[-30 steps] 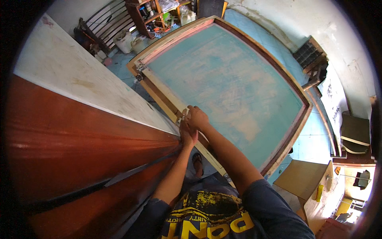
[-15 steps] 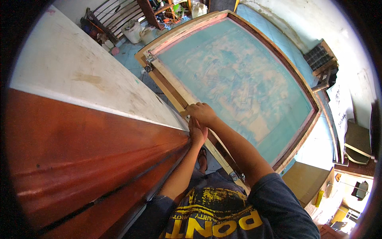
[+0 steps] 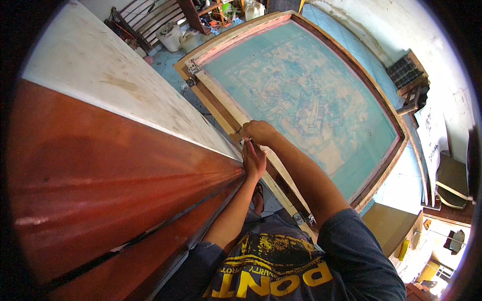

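A large wooden-framed printing screen (image 3: 293,83), with teal mesh and a faint line drawing on it, lies in front of me. My right hand (image 3: 260,132) is curled closed at the frame's near-left wooden edge (image 3: 223,109). What its fingers hold is hidden under the knuckles. Just below it, my left hand (image 3: 255,159) has its fingers drawn together and pointing up at the same spot. A small whitish bit shows by its fingertips, too small to name. Metal hinge clamps (image 3: 192,67) sit at the far end of that edge, and another clamp (image 3: 299,218) sits near my body.
Close on my left runs a white, brown-stained surface (image 3: 125,93) above a glossy red-brown one (image 3: 110,150). Whitish containers (image 3: 170,38) and a wooden shelf (image 3: 201,12) stand at the back. A wooden box (image 3: 389,226) is at the right.
The view has shifted slightly. Both hands stay at the frame edge, and my left hand has turned a little, with its fingers more upright. The drawing on the mesh looks sharper.
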Action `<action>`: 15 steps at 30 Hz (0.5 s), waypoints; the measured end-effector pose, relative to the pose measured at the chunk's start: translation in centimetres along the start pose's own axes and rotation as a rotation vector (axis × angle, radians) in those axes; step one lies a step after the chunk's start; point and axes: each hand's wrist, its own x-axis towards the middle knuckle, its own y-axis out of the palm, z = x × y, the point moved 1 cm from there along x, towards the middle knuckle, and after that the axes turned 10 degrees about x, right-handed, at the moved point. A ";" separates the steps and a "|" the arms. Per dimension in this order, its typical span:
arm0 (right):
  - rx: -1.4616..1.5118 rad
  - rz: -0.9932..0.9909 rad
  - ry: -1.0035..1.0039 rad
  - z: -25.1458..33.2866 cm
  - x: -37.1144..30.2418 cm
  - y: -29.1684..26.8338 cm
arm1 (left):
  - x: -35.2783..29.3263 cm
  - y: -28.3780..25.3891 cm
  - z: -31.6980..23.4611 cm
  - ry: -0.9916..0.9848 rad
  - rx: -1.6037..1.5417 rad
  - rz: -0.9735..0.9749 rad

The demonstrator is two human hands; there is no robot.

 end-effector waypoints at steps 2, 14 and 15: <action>0.133 -0.050 0.092 0.7 -0.4 -0.5 | -0.1 -0.1 -0.2 -0.025 -0.002 -0.031; 0.074 -0.149 0.241 1.5 -0.7 2.1 | 0.7 0.0 -0.3 0.146 -0.051 -0.137; 0.039 -0.136 0.183 1.5 -0.8 1.8 | 0.4 0.0 -0.3 0.093 0.007 -0.128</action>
